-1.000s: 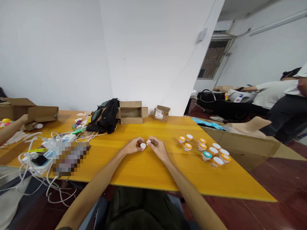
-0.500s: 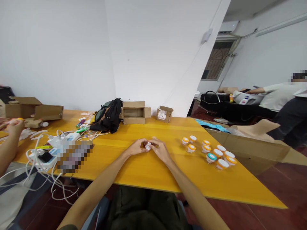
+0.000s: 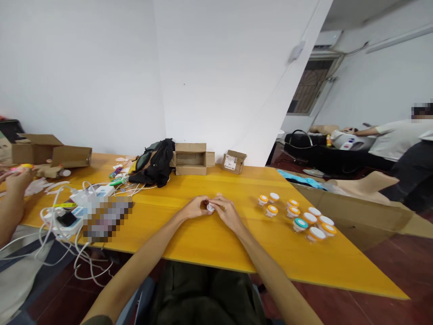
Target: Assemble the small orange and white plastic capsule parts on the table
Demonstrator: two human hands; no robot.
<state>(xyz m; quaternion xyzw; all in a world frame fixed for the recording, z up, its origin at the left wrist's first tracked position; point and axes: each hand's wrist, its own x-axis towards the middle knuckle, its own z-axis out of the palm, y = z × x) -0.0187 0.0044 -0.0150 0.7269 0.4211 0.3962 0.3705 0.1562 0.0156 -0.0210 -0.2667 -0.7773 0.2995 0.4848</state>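
Note:
Over the middle of the yellow table, my left hand and my right hand meet around a small white round piece. The left fingers curl about its left side, while the right fingers and thumb pinch it from the right. Its kind is too small to make out, and my fingers partly cover it. To the right stand several clear jars with orange or white lids and one with a teal lid, apart from both hands.
At the back are an open cardboard box, a smaller carton and a black bag. White cables and power strips crowd the left. Another person's hand is at far left. A large cardboard box borders the right edge.
The view has shifted slightly. My right fingers have moved a little on the small white piece, which has turned between both hands. The jars stay in place.

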